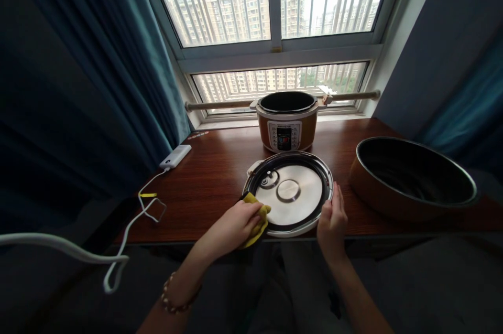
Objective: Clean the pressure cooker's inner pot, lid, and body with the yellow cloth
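Note:
A round cooker lid (293, 195) lies upside down on the wooden table (220, 176), its shiny metal inner plate facing up. My left hand (236, 225) is closed on a yellow cloth (257, 218) and presses it against the lid's near left rim. My right hand (332, 218) rests against the lid's right edge with its fingers curled on the rim, holding it. Behind the lid stands the orange electric cooker base (287, 120), without its lid, its control panel facing me.
A dark inner pot (412, 179) sits at the right of the table. A white power bank (175, 156) with a white cable (129, 229) lies at the left. Blue curtains hang on both sides of the barred window (275, 19).

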Tool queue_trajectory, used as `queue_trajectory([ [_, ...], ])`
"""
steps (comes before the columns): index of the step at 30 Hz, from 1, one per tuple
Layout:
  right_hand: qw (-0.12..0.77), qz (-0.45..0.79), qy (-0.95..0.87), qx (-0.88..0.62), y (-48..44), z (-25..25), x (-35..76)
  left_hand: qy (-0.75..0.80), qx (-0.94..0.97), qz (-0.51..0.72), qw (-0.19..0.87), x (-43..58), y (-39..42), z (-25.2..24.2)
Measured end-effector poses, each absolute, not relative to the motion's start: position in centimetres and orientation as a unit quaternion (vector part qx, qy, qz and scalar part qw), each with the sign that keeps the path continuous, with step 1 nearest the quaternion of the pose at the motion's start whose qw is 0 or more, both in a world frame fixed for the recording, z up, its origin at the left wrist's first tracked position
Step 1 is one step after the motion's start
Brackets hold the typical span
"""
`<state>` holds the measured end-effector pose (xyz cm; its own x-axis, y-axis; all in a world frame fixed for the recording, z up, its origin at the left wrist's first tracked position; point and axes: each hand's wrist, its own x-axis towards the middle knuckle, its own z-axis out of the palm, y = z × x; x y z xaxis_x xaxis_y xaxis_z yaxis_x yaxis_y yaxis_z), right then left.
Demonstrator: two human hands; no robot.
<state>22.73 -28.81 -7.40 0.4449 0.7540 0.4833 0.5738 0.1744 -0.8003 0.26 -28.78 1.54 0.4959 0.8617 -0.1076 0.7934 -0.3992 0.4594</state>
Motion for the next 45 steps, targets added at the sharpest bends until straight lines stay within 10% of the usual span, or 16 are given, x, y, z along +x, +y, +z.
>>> queue_trajectory([
  [14,0.566,0.122,-0.503,-0.641,-28.8,-7.6,23.4,0.444,0.849,0.227,0.174,10.7,-31.9,0.8],
  [30,0.553,0.08,-0.545,-0.625,-28.7,-8.1,23.8,0.523,0.81,0.167,0.205,-2.9,-28.5,-1.7],
  [45,0.561,0.077,-0.525,-0.635,-29.1,-6.5,24.2,0.554,0.683,0.471,0.058,7.2,-31.1,-1.2],
])
